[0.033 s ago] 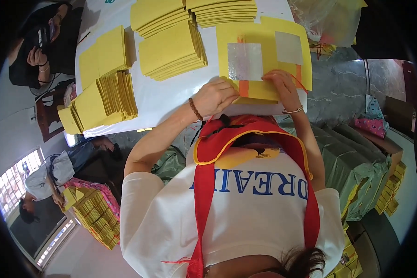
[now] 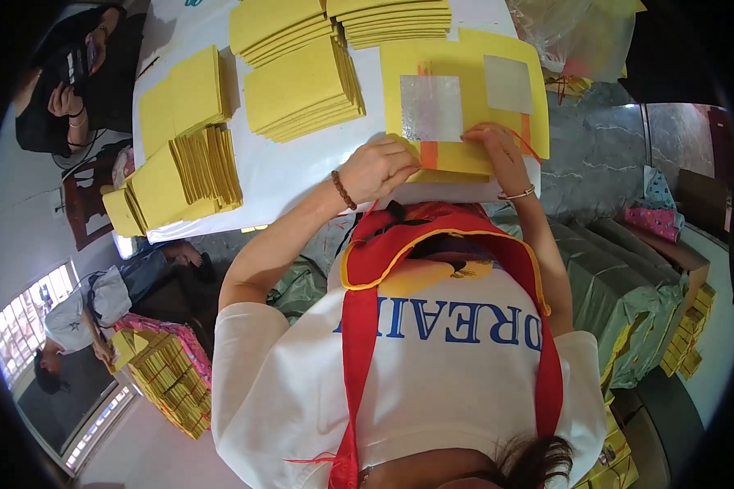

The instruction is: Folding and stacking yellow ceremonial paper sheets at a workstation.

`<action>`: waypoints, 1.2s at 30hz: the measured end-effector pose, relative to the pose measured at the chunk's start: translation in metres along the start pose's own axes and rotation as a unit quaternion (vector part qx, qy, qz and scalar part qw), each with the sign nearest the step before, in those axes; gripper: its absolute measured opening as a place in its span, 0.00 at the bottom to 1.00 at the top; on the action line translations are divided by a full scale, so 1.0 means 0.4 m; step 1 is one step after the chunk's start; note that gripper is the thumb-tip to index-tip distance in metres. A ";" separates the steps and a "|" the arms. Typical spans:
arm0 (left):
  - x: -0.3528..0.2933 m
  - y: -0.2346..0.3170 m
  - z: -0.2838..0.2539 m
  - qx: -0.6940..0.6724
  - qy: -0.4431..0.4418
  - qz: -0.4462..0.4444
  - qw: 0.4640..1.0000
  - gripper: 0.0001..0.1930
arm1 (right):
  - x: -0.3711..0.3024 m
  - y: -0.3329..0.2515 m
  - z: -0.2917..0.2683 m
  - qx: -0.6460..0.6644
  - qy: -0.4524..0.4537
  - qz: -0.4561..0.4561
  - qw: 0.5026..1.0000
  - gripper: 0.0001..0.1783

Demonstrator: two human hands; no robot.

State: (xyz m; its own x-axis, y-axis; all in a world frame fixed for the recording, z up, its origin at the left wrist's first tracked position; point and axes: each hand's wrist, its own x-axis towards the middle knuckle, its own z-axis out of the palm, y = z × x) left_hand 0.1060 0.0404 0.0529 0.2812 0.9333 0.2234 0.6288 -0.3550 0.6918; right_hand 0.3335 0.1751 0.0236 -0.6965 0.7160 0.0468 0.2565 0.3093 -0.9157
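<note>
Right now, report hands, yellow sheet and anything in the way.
Left hand curled at yellow sheet's near edge, beside orange strip. Right hand resting on sheet. Folded yellow stacks leftward, touching neither hand.

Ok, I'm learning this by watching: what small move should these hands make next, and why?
Perhaps smooth the flat orange strip with the left hand: its fingers are right at the strip's near end, while the right hand lies on the yellow paper sheet beyond it, apparently able to steady it.

Left grip (image 2: 381, 169) and right grip (image 2: 499, 155) at yellow card (image 2: 472, 106), yellow stacks (image 2: 302, 91) on white table (image 2: 261, 171)
</note>
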 end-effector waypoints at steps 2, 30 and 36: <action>0.003 -0.013 -0.001 -0.009 -0.005 -0.007 1.000 0.05 | 0.001 0.002 -0.003 0.025 -0.011 -0.005 1.000 0.20; 0.022 -0.024 -0.023 -0.214 -0.024 -0.278 0.936 0.09 | -0.019 0.031 0.005 -0.014 -0.033 -0.039 0.999 0.15; 0.025 -0.027 -0.078 -0.129 0.071 -0.138 0.979 0.17 | -0.007 0.071 0.018 0.218 0.026 0.110 0.969 0.13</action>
State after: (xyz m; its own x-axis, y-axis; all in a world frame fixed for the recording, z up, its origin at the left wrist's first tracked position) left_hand 0.0794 0.0552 0.0692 0.0106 0.9963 0.0850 0.4580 -0.0804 0.8853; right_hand 0.3378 0.1772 -0.0054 -0.6198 0.7683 -0.1601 0.0796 -0.1414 -0.9867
